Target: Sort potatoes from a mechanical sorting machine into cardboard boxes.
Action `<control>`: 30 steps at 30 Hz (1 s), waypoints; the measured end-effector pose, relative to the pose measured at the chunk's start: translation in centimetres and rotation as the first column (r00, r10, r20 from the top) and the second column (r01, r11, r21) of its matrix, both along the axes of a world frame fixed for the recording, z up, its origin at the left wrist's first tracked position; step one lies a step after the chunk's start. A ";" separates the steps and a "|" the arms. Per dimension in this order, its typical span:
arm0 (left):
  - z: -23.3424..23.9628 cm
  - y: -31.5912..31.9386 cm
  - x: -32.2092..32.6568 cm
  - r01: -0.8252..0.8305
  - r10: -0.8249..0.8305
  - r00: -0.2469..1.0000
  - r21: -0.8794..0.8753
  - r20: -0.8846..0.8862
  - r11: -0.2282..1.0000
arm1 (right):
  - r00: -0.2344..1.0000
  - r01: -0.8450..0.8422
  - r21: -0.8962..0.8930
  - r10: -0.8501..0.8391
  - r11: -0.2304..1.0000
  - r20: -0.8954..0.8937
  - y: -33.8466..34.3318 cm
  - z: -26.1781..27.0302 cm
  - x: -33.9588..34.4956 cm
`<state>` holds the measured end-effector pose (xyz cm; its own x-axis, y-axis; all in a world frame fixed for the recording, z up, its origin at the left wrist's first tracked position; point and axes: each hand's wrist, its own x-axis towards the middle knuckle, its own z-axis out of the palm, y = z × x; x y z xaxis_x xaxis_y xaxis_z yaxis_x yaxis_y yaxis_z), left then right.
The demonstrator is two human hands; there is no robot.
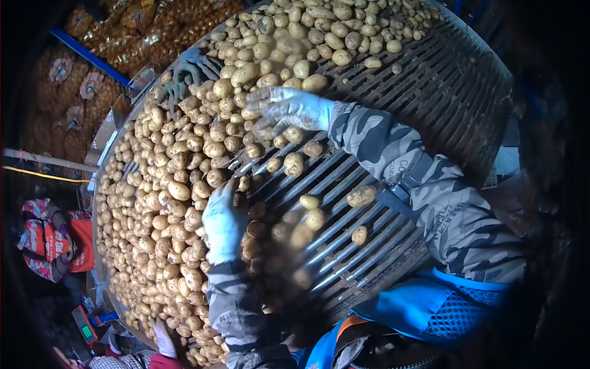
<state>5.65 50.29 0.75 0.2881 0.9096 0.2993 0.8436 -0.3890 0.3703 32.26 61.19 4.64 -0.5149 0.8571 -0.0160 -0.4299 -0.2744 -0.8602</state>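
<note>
Many potatoes [179, 189] lie over a slatted metal sorting table [332, 184]. One of my hands, in a dirty white glove [290, 108], reaches in from the right in a camouflage sleeve, its fingers apart over the potatoes near the upper middle. My other gloved hand [224, 217] comes up from the bottom and lies against the right edge of the potato heap, its fingertips pointing up. Which is left or right follows from the sleeves: the lower hand is my left, the upper one my right. Shadow hides part of the left hand's palm and fingers.
A co-worker's grey-green gloved hands [186, 76] touch potatoes at the upper left. Another person's white-gloved hand [163, 339] is at the lower left edge. A person in a patterned red top [44, 240] is beyond the table. Filled net sacks [69, 92] stand behind a blue bar [90, 57].
</note>
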 end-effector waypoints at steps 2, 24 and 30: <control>1.4 1.5 3.6 -0.041 -0.061 0.938 -0.281 -0.342 0.959 | 0.989 0.069 0.032 -0.073 0.997 0.128 0.6 0.4 -0.9; -0.3 -6.0 -2.2 0.088 -0.113 0.975 -0.131 -0.192 0.987 | 0.892 -0.233 0.095 0.174 0.968 0.418 -3.3 -2.9 -2.0; 0.7 -12.5 0.4 0.090 -0.310 0.876 -0.507 -0.369 0.857 | 0.950 -0.185 -0.103 0.205 0.977 0.237 -5.6 -3.9 -1.1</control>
